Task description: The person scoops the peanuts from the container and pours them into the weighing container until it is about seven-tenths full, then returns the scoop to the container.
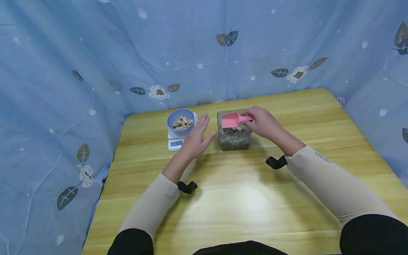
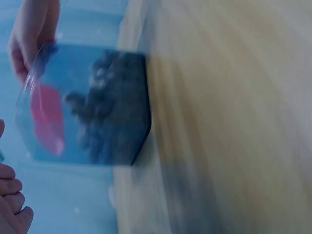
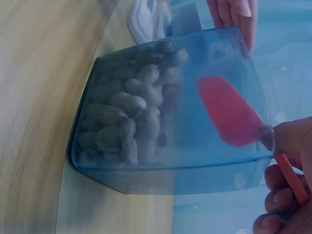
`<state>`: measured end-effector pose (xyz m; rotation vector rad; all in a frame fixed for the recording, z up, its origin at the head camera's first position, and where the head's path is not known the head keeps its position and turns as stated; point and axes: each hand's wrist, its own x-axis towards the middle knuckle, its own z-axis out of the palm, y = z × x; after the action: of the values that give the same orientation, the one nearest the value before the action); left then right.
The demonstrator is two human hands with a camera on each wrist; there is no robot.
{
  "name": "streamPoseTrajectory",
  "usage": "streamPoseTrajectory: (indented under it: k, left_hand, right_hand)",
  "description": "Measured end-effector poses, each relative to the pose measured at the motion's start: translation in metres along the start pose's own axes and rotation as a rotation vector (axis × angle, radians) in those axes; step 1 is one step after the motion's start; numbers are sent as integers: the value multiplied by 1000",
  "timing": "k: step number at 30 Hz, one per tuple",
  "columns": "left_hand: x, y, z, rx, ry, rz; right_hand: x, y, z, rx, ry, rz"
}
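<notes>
My right hand [image 1: 262,123] pinches the handle of a pink scoop [image 1: 231,120], whose blade is over the mouth of a clear plastic container [image 1: 235,146]. Through the wall in the right wrist view, the scoop [image 3: 229,112] shows above a heap of unshelled peanuts [image 3: 129,112]. My left hand [image 1: 196,139] holds nothing, its fingers straight, between the container and a white kitchen scale [image 1: 175,145]. On that scale stands a blue-grey bowl [image 1: 172,117] with peanuts [image 1: 182,123] in it. The left wrist view is blurred; the container [image 2: 97,158] appears there with the scoop [image 2: 48,119].
Everything stands on a wood-grain table [image 1: 229,212]. A blue patterned curtain [image 1: 197,49] hangs behind the table and along its sides. The black wrist cameras [image 1: 187,187] stick out beneath both forearms.
</notes>
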<state>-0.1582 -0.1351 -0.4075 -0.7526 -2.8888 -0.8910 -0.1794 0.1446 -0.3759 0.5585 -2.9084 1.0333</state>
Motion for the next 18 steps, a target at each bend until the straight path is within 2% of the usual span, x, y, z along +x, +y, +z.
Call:
streamPoseTrajectory:
  k: [5, 10, 15, 18]
  left_hand:
    - [5, 9, 14, -15, -20, 18]
    - [7, 12, 20, -5, -28, 31]
    - [3, 10, 14, -7, -40, 15]
    - [1, 5, 6, 50, -20, 6]
  right_hand:
    - [2, -1, 7, -40, 23, -64]
    - [2, 2, 15, -110, 52, -140]
    - [-3, 4, 15, -76, 33, -105]
    - [-7, 6, 10, -64, 28, -72]
